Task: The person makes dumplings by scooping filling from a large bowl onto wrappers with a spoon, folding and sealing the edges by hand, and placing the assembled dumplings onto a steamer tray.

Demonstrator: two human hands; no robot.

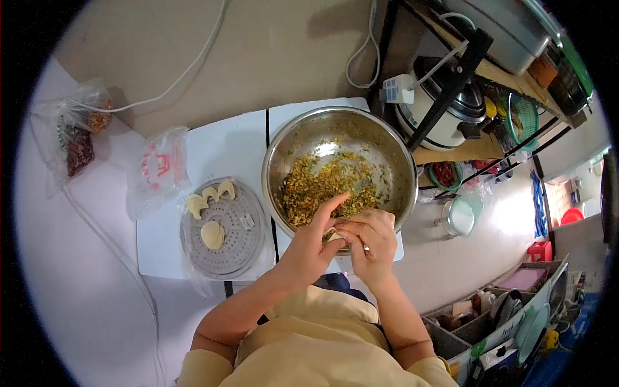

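Over the near rim of a steel bowl point(274, 193), both hands hold one small dumpling point(334, 236), partly hidden by the fingers. My left hand point(316, 242) grips it low, its index finger pointing up over the bowl. The fingertips of my right hand point(371, 238) pinch the dumpling's edge from the right. Chopped yellow-green filling point(309, 187) lies in the bowl, with a utensil point(363, 183) partly sunk in it. To the left, a round perforated tray point(238, 251) carries several folded dumplings point(209, 195) and a small stack of round wrappers point(213, 235).
A crumpled plastic bag point(158, 171) lies at the white table's left, with another filled bag point(77, 142) beyond. A rack with a rice cooker point(445, 109) stands at the right, close to the bowl. Storage boxes point(477, 322) sit lower right.
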